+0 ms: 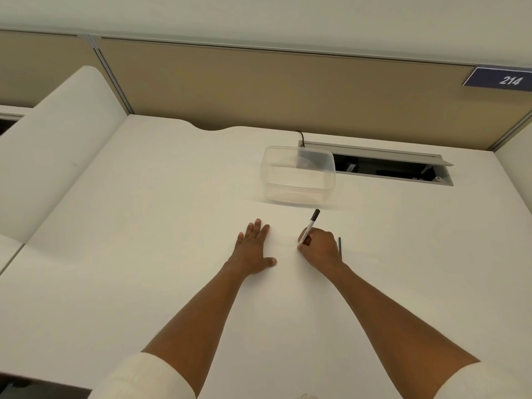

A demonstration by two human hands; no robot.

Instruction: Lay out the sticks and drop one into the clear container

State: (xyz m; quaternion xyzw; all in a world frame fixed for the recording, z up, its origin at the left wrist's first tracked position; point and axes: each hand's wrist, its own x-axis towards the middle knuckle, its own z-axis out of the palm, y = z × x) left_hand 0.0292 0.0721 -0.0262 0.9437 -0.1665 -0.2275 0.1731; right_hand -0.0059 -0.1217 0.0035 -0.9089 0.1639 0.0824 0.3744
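Just short of the tub (pixel 298 174), your right hand (pixel 319 246) pinches the marker (pixel 310 226) in a writing grip, so keep your left hand (pixel 253 246) flat on the desk (pixel 144 226) and stroke lightly, I'd say.

The desk (pixel 144 226) across the middle of the frame looks smooth, matt and cream white. Above the middle, the box (pixel 298 175) is clear plastic, a bit cloudy and shiny. The pen (pixel 311 223) in the right hand (pixel 321 247) looks like white plastic with a black cap. In the upper right, the cable slot (pixel 374 149) has a dull grey metal frame. The wall panel (pixel 259 87) along the top looks like tan cloth, matt. The sleeves (pixel 144 378) at the bottom look like white ribbed cloth.
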